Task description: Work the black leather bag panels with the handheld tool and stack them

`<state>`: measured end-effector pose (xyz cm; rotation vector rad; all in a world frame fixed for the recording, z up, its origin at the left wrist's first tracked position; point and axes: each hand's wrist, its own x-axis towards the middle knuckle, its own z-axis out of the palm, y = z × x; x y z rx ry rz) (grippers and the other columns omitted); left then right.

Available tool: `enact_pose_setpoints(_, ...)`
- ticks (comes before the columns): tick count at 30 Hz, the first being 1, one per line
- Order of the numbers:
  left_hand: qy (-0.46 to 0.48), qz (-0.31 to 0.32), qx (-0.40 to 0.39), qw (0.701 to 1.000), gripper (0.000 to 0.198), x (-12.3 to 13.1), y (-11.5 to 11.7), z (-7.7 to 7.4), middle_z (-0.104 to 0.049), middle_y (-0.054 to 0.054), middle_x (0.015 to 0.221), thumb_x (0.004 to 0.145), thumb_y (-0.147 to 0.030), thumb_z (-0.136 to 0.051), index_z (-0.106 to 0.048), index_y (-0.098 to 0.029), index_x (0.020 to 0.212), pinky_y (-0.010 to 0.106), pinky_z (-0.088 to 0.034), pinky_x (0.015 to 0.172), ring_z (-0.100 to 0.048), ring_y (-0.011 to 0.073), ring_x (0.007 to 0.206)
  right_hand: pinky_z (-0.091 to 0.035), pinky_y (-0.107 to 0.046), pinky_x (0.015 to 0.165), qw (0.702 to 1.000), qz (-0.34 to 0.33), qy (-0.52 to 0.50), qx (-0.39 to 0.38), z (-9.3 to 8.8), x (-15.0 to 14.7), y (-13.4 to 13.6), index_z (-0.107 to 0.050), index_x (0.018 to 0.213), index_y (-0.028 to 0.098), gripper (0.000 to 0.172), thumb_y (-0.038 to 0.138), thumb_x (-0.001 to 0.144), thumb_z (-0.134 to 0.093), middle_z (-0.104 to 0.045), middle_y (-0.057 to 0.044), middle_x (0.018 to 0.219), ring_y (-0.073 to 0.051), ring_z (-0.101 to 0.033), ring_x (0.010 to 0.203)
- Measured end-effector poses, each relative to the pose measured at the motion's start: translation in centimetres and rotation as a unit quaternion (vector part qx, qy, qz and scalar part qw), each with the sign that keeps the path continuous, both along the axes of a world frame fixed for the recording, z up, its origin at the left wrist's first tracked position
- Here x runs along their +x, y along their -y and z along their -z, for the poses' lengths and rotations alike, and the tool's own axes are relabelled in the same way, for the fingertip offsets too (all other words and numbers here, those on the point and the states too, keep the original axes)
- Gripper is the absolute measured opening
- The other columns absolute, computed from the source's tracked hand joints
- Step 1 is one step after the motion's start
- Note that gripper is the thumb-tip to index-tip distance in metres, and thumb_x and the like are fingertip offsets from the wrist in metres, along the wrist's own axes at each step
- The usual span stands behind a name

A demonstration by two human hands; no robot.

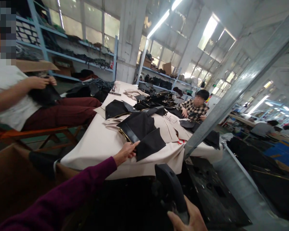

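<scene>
My left hand (128, 152) reaches over the near edge of the white-covered table with thumb and fingers closed on a black fabric piece (151, 144). Just beyond it lies a larger black fabric panel (139, 123) with a gold zipper along its side. In the lower right, my right hand (191, 213) has thumb and fingers around the lower end of a black curved object (170, 183), whose kind I cannot make out. Beige cut pieces (167, 128) lie under and beside the black ones.
A metal post (221, 106) slants up at the table's right corner. Farther back, a co-worker in a checked shirt (194, 108) sits at the black pieces. On the left, a seated person (26, 93) handles dark material. A metal chute (245, 189) stands right.
</scene>
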<state>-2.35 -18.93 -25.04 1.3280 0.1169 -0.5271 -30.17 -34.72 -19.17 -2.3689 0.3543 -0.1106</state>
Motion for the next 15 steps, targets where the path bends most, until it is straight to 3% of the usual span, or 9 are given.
enact_pose_setpoints(2,-0.019,0.014,-0.011,1.0,0.038,0.1,0.6,-0.4,-0.052,-0.001,0.055,0.065,-0.048,-0.067,-0.05,-0.014,0.072,0.017,-0.026,0.032,-0.049,0.0094,0.037,-0.045,-0.025,0.065,1.0,-0.009,-0.012,-0.002,-0.6,0.3,-0.3,-0.055,0.081,0.016,0.016,0.028,0.07,-0.055,-0.06,-0.003,0.073,-0.018,-0.058,0.07)
enact_pose_setpoints(6,-0.067,0.047,-0.036,0.996,0.032,0.5,1.6,-0.7,-0.051,-0.002,0.052,0.069,-0.043,-0.065,-0.049,-0.015,0.072,0.019,-0.033,0.035,-0.052,0.0122,0.038,-0.043,-0.021,0.046,0.997,-0.006,-0.041,0.058,-1.1,0.6,-1.2,-0.047,0.08,0.017,0.013,0.028,0.075,-0.051,-0.05,0.005,0.059,-0.011,-0.054,0.045)
enact_pose_setpoints(11,-0.073,0.061,-0.07,0.993,0.034,1.4,1.3,0.0,-0.032,-0.009,0.039,0.074,-0.039,-0.061,-0.039,-0.016,0.06,0.015,-0.02,0.032,-0.031,0.0032,0.027,-0.039,-0.018,0.036,0.993,0.007,-0.035,0.115,0.2,1.6,-2.1,-0.04,0.076,0.02,0.015,0.029,0.076,-0.052,-0.043,0.009,0.055,-0.008,-0.05,0.036)
enact_pose_setpoints(15,-0.09,0.087,-0.081,0.989,0.035,1.8,0.7,0.2,-0.024,-0.011,0.035,0.082,-0.036,-0.052,-0.035,-0.017,0.057,0.014,-0.012,0.03,-0.019,0.0015,0.024,-0.039,-0.017,0.035,0.993,-0.003,-0.011,0.115,1.9,3.1,-2.7,-0.04,0.075,0.02,0.014,0.026,0.076,-0.052,-0.044,0.009,0.058,-0.008,-0.051,0.038)
